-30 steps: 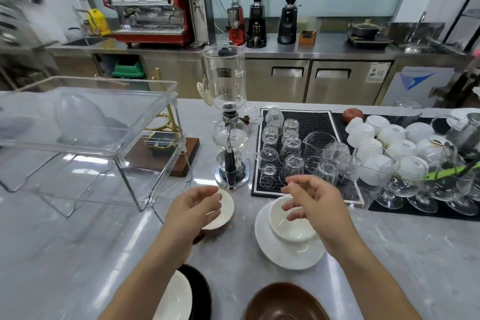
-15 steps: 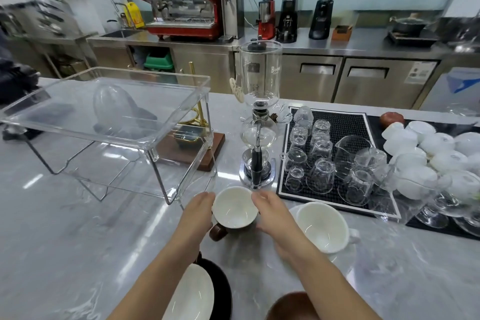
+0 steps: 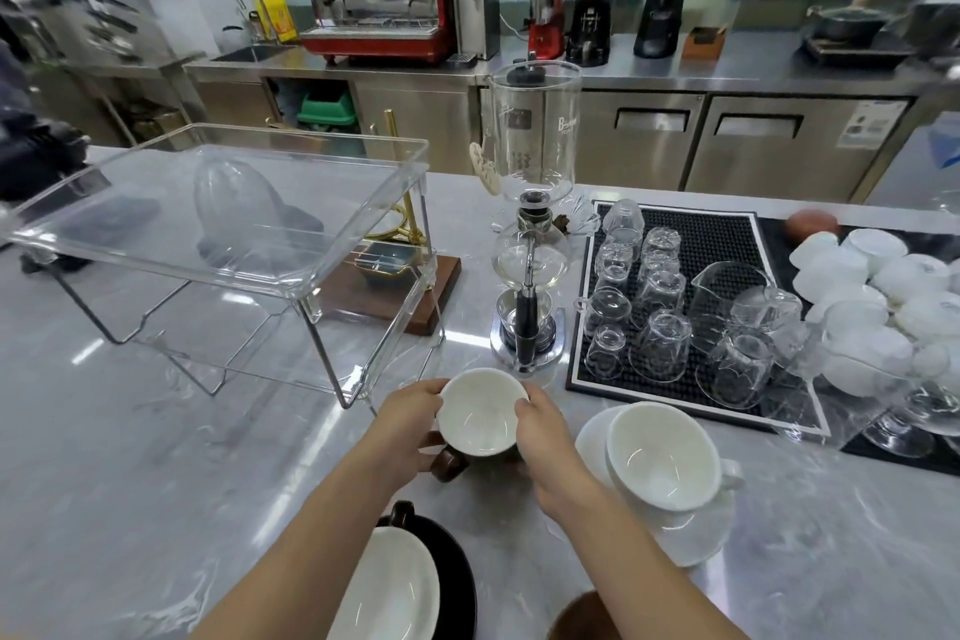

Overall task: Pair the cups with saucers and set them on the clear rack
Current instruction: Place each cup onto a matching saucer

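Note:
A brown cup with a white inside (image 3: 480, 413) is held between both hands above the counter. My left hand (image 3: 410, 424) grips its left side, my right hand (image 3: 540, 431) its right side; the brown handle points toward me. Whatever lies under the cup is hidden. To the right a white cup (image 3: 662, 457) sits on a white saucer (image 3: 691, 535). Near the bottom edge a cup with a white inside (image 3: 387, 582) rests on a black saucer (image 3: 457, 582). The clear rack (image 3: 218, 244) stands at the left, its top shelf bare.
A glass siphon brewer (image 3: 530, 244) stands just beyond the held cup. A black mat with several upturned glasses (image 3: 660, 327) and white cups (image 3: 878, 296) lies at the right. A brown dish (image 3: 576, 618) is at the bottom edge. A wooden stand (image 3: 395, 291) is behind the rack.
My right hand left the white cup and joined my left on the brown cup. Both hands now hold it slightly higher and farther forward; my view turned left.

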Demonstrator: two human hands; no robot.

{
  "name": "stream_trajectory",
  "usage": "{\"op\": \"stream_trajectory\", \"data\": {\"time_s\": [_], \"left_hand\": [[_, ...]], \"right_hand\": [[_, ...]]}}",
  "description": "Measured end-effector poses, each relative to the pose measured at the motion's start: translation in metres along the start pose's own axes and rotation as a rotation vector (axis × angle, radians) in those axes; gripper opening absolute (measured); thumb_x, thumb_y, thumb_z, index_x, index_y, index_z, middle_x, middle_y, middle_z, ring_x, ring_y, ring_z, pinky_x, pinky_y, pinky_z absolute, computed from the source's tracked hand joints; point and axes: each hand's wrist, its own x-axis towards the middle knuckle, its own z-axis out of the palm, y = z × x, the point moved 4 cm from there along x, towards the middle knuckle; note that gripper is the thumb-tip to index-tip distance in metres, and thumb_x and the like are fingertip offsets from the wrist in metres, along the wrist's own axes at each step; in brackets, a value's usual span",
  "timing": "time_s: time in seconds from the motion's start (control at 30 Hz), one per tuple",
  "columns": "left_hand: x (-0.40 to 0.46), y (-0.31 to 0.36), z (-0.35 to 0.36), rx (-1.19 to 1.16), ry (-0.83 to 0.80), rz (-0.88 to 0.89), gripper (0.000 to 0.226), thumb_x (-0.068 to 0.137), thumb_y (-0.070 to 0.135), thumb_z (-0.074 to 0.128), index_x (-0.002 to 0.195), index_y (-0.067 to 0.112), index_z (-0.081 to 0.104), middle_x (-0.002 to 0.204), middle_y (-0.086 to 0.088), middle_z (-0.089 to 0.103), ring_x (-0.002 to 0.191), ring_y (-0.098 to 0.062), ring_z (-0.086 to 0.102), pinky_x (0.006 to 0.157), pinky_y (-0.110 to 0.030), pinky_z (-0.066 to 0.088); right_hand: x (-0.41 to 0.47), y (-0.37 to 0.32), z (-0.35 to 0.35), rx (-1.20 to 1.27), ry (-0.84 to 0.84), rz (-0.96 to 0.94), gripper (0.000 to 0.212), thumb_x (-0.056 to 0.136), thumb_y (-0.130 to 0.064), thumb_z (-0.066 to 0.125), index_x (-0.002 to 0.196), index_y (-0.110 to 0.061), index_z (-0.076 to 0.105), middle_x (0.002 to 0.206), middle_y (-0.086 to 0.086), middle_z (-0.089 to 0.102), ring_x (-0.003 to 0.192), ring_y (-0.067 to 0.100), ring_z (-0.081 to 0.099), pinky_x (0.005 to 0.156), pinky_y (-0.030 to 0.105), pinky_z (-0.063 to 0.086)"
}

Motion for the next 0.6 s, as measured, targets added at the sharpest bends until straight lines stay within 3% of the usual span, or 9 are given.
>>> {"op": "stream_trajectory", "data": {"time_s": [0.1,0.3,0.37,0.5,0.6], "left_hand": [[0.004,-0.002,0.0,-0.004,-0.016,-0.008,0.038,0.099,0.006,0.04,0.098,0.028,0.071,0.125,-0.019,0.063,0.089,-0.033,0.059,0.068,-0.04,0.052],[0.01,-0.002,0.003,0.027,-0.017,0.024,0.045,0.1,0.005,0.034,0.097,0.032,0.069,0.11,-0.015,0.062,0.088,-0.034,0.059,0.072,-0.041,0.05],[0.009,-0.002,0.005,0.029,-0.013,0.033,0.046,0.1,0.004,0.033,0.095,0.031,0.069,0.102,-0.011,0.062,0.088,-0.033,0.057,0.07,-0.037,0.049],[0.004,-0.004,0.006,0.017,-0.024,0.027,0.046,0.1,0.004,0.031,0.11,0.028,0.07,0.101,-0.012,0.061,0.084,-0.031,0.057,0.067,-0.036,0.047],[0.0,-0.004,0.004,0.004,-0.026,0.039,0.048,0.098,0.003,0.032,0.108,0.03,0.071,0.105,-0.011,0.063,0.092,-0.031,0.057,0.074,-0.04,0.05]], "right_hand": [[0.0,0.002,0.0,0.017,0.008,-0.017,0.043,0.095,-0.013,0.032,0.111,-0.038,0.063,0.113,-0.003,0.064,0.108,0.023,0.057,0.097,0.046,0.048],[-0.001,0.005,-0.001,0.077,0.003,-0.002,0.044,0.097,-0.014,0.035,0.094,-0.044,0.068,0.108,-0.001,0.067,0.104,0.026,0.06,0.081,0.044,0.054],[0.0,0.006,-0.001,0.108,0.002,0.002,0.042,0.099,-0.014,0.035,0.098,-0.041,0.068,0.109,0.001,0.067,0.105,0.028,0.061,0.085,0.05,0.056],[-0.004,0.003,0.002,0.13,0.002,0.02,0.04,0.099,-0.014,0.033,0.103,-0.036,0.067,0.11,0.005,0.066,0.098,0.027,0.06,0.071,0.038,0.051],[-0.01,0.0,0.003,0.116,0.028,-0.017,0.04,0.099,-0.016,0.033,0.108,-0.038,0.066,0.114,0.004,0.065,0.105,0.028,0.061,0.076,0.038,0.054]]}}
